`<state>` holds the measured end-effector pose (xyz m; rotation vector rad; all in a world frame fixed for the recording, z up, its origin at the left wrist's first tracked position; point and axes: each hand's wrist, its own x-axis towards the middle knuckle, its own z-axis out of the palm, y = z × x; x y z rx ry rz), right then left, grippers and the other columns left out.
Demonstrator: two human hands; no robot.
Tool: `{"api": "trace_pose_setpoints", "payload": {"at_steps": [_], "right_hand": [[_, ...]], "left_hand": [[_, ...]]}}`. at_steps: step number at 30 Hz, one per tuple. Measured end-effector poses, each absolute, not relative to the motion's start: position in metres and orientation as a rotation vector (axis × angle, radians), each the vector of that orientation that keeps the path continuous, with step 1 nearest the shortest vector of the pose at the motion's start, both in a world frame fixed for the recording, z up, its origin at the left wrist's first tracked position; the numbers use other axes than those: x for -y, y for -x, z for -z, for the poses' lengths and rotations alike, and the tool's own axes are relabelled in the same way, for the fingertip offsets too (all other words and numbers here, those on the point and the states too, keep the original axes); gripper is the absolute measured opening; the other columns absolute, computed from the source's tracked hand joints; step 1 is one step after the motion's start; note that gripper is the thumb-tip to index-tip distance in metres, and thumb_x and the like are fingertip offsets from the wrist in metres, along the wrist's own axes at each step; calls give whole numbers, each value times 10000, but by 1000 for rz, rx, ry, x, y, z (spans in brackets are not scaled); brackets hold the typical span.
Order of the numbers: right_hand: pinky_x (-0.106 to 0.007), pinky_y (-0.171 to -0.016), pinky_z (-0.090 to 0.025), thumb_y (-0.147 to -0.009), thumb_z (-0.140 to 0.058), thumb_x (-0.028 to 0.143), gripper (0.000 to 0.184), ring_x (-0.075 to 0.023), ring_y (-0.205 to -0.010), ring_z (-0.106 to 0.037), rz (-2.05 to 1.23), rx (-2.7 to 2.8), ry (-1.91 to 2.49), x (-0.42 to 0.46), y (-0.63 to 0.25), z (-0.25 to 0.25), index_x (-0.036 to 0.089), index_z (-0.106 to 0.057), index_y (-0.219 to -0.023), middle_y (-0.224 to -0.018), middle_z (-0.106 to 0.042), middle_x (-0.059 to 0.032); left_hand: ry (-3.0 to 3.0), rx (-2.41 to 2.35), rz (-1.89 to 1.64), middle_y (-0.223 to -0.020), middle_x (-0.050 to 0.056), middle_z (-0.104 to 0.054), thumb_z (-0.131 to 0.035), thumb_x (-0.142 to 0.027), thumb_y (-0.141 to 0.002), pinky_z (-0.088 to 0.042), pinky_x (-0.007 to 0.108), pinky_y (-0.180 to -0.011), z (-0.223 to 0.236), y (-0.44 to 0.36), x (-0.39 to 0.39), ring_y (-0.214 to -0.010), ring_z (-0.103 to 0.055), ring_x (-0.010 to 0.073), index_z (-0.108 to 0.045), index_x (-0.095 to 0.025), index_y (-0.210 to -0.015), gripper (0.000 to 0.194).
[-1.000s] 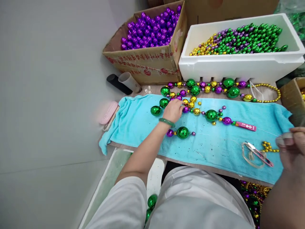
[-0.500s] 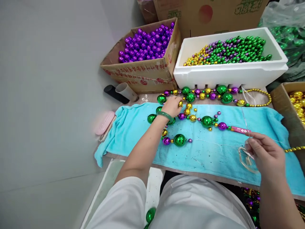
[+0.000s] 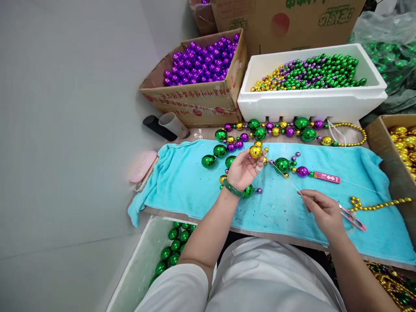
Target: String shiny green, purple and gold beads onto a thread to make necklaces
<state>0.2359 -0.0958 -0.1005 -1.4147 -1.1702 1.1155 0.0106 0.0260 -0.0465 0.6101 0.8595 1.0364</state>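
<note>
My left hand (image 3: 243, 171), palm up with a green bangle at its wrist, holds a large gold bead (image 3: 255, 151) at its fingertips. Between thumb and fingers, my right hand (image 3: 323, 212) pinches a thin white string (image 3: 286, 177) that runs straight to the gold bead. A pink tool like thread snips (image 3: 355, 220) shows beside my right hand; whether it touches the hand I cannot tell. Under and behind my left hand lie strung beads, with a big green bead (image 3: 282, 165), a purple bead (image 3: 302, 171) and a pink tag (image 3: 327, 177) to the right.
A turquoise towel (image 3: 182, 186) covers the table. Behind it lies a beaded strand (image 3: 260, 133). A carton of purple beads (image 3: 191, 102) and a white foam box (image 3: 312, 104) stand at the back. Gold beads fill a carton (image 3: 377, 130) at right; green beads (image 3: 173, 247) sit below left.
My left hand has turned palm up and come slightly right and nearer with the gold bead. My right hand has moved left and now pulls the string straight.
</note>
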Motion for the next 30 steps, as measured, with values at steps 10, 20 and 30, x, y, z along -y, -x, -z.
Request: {"api": "trace_pose_setpoints", "payload": {"at_steps": [10,20,30], "right_hand": [[-231,-460,-326,-806,-643,317,176,-93,-511,-416,-1098,1180,1385,96,-238,100,197,-740,-891,-569,-517,11],[-233,-470,-328,-808,-634,343,197,-90,-509,-409,-1128,1182,1412,94,-243,109,180,-722,-876,-563,-499,19],[-235,-486,-355,-794,-649,331,178,-93,-518,-438,-1091,1179,1437,93,-252,117,180,-724,-853,-557,-515,20]], "left_hand": [[-314,-680,-1043,-895,122,-705,-532,-286,-868,-526,197,-633,46,-14,-24,-698,-653,111,-649,-89,-895,231],[-643,-750,-1025,-901,52,-704,-728,-264,-732,-499,215,-612,52,-26,-9,-702,-659,117,-637,-154,-1091,386],[-660,-745,-1005,-932,62,-712,-716,-283,-755,-499,217,-629,53,-30,-3,-731,-663,124,-646,-169,-1098,368]]}}
